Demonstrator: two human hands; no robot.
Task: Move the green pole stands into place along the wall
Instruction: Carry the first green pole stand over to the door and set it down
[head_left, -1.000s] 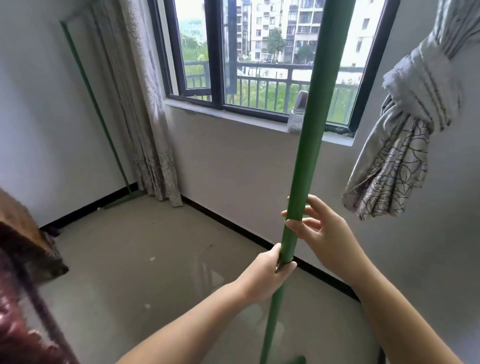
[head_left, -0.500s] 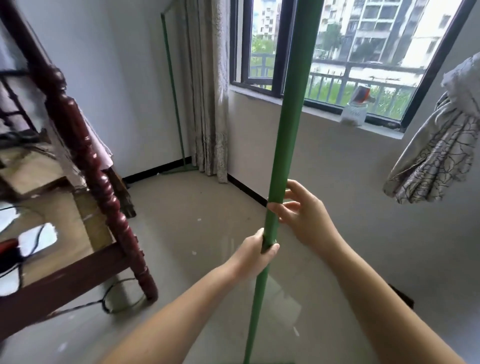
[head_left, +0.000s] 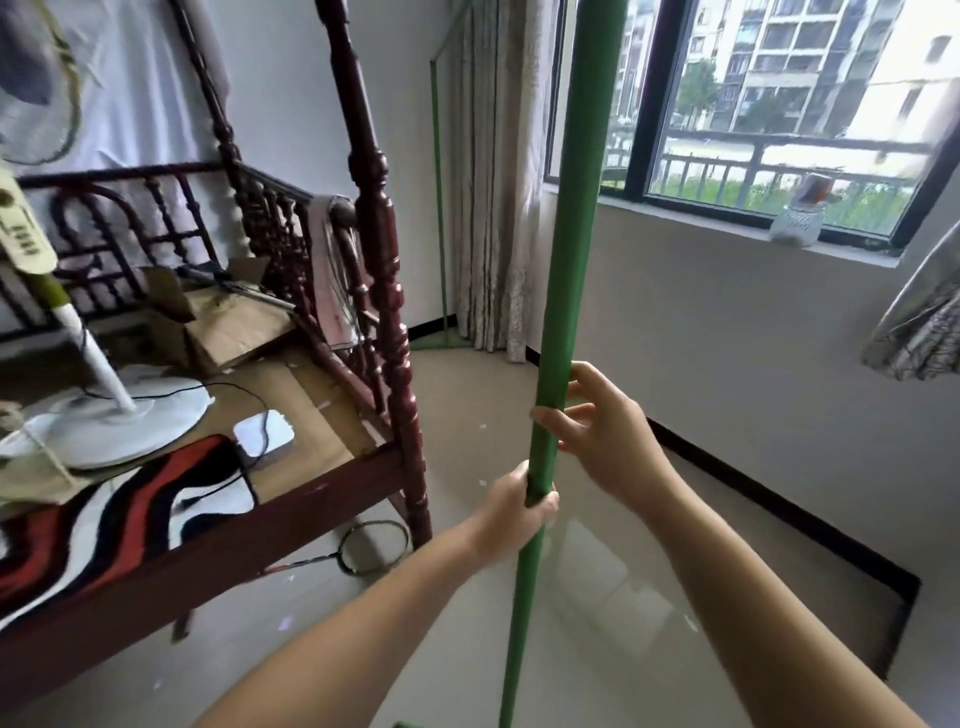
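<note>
One green stand (head_left: 439, 197) looks parked already in the corner beside the curtain (head_left: 488, 182). Second pole (head_left: 563, 291) is upright out on the floor, nearer the curtain than the bed; left hand (head_left: 519, 514) clenched round it, right hand (head_left: 605, 431) gripping looser above, so about halfway

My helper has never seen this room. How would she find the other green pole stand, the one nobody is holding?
Find the window, then the pale curtain at its left end. In the corner beside it stands the thin green pole stand, far slimmer than the thick pole held in both hands.
</note>
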